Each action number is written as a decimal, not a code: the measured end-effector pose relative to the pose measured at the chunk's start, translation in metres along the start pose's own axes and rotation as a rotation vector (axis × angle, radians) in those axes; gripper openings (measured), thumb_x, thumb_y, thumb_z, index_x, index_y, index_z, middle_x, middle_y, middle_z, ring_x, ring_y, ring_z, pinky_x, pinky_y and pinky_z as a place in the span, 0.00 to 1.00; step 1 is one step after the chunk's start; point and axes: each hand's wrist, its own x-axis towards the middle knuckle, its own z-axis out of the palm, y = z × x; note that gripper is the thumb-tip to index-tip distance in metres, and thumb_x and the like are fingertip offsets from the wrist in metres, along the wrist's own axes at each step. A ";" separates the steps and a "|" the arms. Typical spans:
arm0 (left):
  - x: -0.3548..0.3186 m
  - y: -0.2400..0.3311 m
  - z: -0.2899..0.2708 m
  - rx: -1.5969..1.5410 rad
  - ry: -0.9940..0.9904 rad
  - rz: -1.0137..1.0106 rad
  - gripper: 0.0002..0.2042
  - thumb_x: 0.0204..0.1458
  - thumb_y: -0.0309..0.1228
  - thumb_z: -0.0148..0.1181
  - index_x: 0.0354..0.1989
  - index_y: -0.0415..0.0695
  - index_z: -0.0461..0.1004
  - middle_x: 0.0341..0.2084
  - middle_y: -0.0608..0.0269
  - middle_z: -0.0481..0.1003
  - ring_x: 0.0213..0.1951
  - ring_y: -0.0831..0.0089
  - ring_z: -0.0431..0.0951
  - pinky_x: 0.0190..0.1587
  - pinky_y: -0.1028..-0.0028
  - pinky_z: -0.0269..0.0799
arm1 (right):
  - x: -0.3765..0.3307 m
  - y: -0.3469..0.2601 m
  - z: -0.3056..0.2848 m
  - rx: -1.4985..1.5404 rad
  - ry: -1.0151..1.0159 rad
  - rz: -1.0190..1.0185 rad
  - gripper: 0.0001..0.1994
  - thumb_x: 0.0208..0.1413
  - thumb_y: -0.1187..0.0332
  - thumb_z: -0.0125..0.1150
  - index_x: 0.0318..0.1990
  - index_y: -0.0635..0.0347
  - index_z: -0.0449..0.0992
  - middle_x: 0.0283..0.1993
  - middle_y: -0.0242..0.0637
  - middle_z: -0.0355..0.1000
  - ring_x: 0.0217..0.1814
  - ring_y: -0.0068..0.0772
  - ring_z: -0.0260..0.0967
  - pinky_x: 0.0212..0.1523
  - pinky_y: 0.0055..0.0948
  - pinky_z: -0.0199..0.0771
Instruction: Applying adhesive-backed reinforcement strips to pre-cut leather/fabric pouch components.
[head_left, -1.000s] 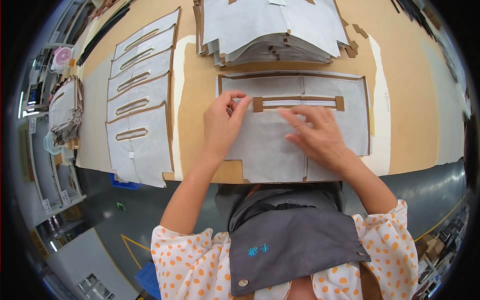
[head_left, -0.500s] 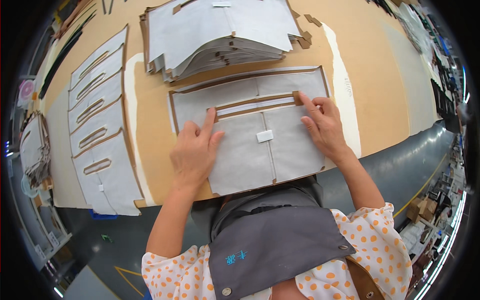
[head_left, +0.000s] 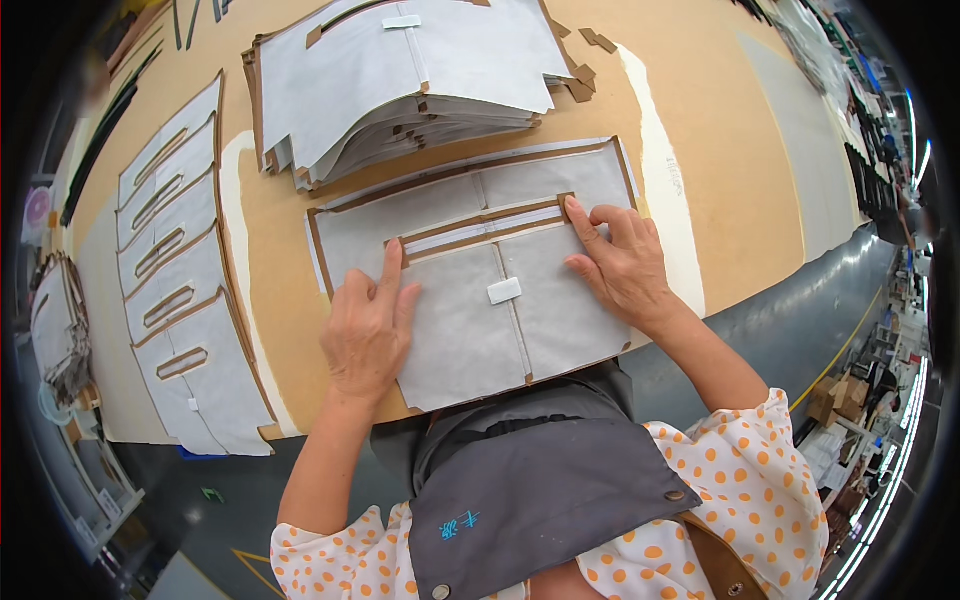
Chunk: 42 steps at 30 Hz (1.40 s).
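A grey-white flat panel (head_left: 460, 340) with brown edges lies in front of me at the table's near edge. Across its upper part runs a long slot (head_left: 484, 232) framed in brown, with white showing inside. Below the slot sits a small white tab (head_left: 504, 291) on a centre seam. My left hand (head_left: 368, 335) rests on the left side, its index fingertip at the slot's left end. At the right end, my right hand (head_left: 628, 262) touches the brown frame with its index finger. Both hands have thumb and index apart and grip nothing; their other fingers are partly curled.
Behind the panel rises a stack of similar panels (head_left: 370, 80). A row of overlapping slotted panels (head_left: 185, 300) lies to the left on the tan tabletop (head_left: 740, 200). Brown scraps (head_left: 598, 40) lie beside the stack; dark strips (head_left: 105, 150) lie far left.
The whole view has shifted slightly, so the table's things appear farther left and lower. Both hands keep their places at the slot's ends.
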 end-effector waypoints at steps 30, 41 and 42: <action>-0.006 0.000 0.004 0.028 0.016 -0.035 0.28 0.57 0.39 0.62 0.67 0.53 0.69 0.27 0.64 0.65 0.28 0.66 0.70 0.27 0.67 0.67 | 0.002 0.028 0.002 0.211 -0.030 -0.132 0.33 0.59 0.49 0.59 0.68 0.57 0.66 0.51 0.37 0.63 0.50 0.37 0.63 0.52 0.35 0.66; 0.002 0.004 -0.001 0.070 -0.007 -0.005 0.22 0.60 0.39 0.60 0.64 0.54 0.74 0.25 0.65 0.66 0.25 0.69 0.70 0.26 0.68 0.68 | 0.004 0.028 0.001 0.140 -0.037 -0.141 0.34 0.59 0.47 0.58 0.69 0.55 0.66 0.51 0.36 0.64 0.51 0.37 0.64 0.52 0.37 0.66; 0.003 0.004 -0.002 0.060 -0.024 -0.004 0.22 0.60 0.39 0.60 0.63 0.54 0.74 0.25 0.64 0.66 0.25 0.68 0.70 0.25 0.68 0.68 | 0.004 0.029 0.000 0.134 -0.051 -0.127 0.34 0.58 0.47 0.58 0.69 0.54 0.66 0.51 0.36 0.64 0.52 0.37 0.64 0.53 0.37 0.65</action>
